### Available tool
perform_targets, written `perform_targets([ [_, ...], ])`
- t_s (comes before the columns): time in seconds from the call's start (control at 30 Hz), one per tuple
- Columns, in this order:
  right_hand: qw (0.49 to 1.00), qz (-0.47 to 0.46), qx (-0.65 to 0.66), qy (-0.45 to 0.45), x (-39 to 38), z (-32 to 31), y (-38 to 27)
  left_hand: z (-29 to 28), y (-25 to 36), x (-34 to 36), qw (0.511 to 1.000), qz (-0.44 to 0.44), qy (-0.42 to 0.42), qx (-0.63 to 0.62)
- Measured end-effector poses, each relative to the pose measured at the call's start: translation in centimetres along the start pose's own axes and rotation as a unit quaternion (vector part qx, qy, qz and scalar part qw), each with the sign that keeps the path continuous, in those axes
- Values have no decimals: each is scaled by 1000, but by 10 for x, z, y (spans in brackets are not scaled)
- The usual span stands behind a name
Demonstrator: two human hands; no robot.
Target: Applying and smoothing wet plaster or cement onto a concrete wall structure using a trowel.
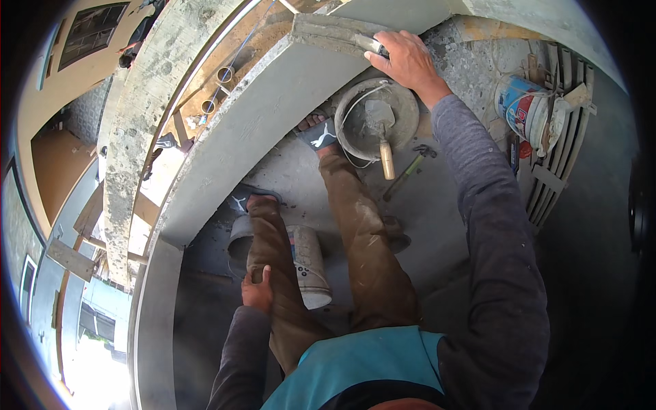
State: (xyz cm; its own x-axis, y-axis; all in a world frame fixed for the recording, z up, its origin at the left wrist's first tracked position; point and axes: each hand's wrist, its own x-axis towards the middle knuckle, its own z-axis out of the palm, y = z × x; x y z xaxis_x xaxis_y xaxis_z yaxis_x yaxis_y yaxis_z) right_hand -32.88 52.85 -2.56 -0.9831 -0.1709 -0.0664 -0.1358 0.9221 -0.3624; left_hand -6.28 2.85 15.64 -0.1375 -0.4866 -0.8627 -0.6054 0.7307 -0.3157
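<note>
Starting at the left, the low wall [229,133] sweeps up from the lower left of the frame, its grey face bending toward top centre. Below centre-left, the left hand [257,294] is on the trouser leg [277,273], thumb showing, most fingers out of sight; whether they clasp the cloth, I can't tell. That hand is well apart from the action. Just right of it, behind the leg, a white pail [311,266].

Up to top centre, and here's the key spot: a small tool [370,45] at the wall's end, right against the rough grey top [324,31]. It pokes out to the left of the fingers, its long axis looking roughly crosswise in the frame, dipping a little toward the right. The right hand [410,60] has it, fingers curled over and thumb beneath; most of the tool is hidden by that grasp.

Below that hand sits the bucket [408,126], with a trowel [387,160] in it, handle pointing down the frame. Farther right, near its handle, a hammer [408,169] lies slanted.
</note>
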Motion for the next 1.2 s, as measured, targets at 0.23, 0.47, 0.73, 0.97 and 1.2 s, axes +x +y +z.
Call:
perform_targets([
  [0.23, 971, 203, 3, 126, -92, 12, -44, 5, -21, 14, 1000, 8, -15, 6],
  [0.47, 850, 409, -75, -322, -225, 104, -76, 3, -10, 11, 1000, 20, -17, 0],
  [0.73, 893, 412, 97, -151, -290, 61, -110, -2, -14, 13, 1000, 19, -9, -2],
  [0.97, 843, 500, 169, -101, -270, 38, -92, -4, -6, 13, 1000, 7, -14, 0],
  [1.2, 564, 690, 438, -116, -213, 70, -98, -6, -2, 9, 1000, 5, -1, 20],
])
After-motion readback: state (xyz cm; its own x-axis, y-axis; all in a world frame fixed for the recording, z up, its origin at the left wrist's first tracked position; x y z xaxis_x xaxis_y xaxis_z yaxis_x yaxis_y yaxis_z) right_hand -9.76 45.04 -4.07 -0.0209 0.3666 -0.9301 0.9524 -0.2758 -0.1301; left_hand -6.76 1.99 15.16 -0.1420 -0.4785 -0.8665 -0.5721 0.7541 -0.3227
